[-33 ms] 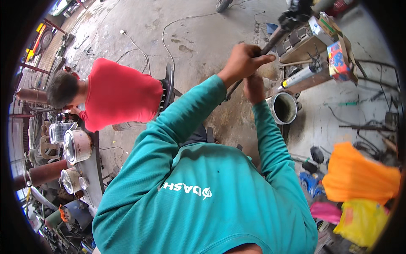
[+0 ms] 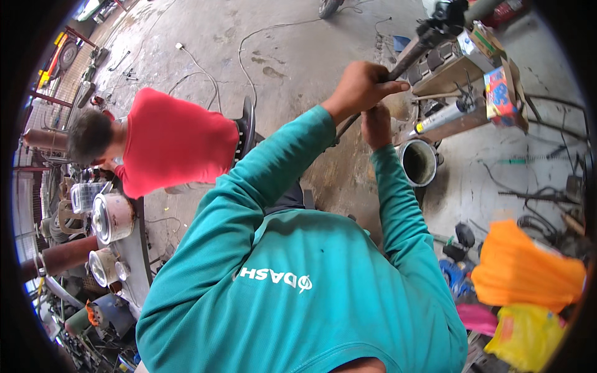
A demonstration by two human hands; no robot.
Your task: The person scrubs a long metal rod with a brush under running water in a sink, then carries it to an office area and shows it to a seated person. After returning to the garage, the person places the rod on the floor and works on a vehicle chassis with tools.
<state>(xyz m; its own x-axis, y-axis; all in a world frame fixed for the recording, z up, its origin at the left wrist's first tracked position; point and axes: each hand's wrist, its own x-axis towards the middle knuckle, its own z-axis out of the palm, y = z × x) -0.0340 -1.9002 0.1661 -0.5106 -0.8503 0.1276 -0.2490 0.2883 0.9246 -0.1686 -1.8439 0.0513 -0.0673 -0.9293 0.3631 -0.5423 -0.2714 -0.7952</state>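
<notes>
- Your left grip (image 2: 362, 86) is clamped around a dark bar (image 2: 407, 62), the thumb sticking out to the right along it.
- Your right grip (image 2: 376, 128) is just below the left one, close against the bar (whether its fingers close on it, you cannot tell from this view).
- The bar slants from beside your left forearm, passes through your left grip and runs up to the right, ending near a chunky black head (image 2: 440, 20).
- Just right of your right forearm stands a bucket (image 2: 425, 183), its open top facing you.
- Past the bucket, a grey tube (image 2: 438, 117) with a yellow band lies slanted, and a blue and red box (image 2: 497, 93) is near its upper end.
- Lower on your right are an orange cloth (image 2: 525, 267) and, below that, a yellow bag (image 2: 525, 336).
- Across to your left, a person in a red shirt (image 2: 177, 140) bends forward, well apart from your hands.
- Below that person, a white pot (image 2: 114, 217) sits on a grey desk (image 2: 138, 248).
</notes>
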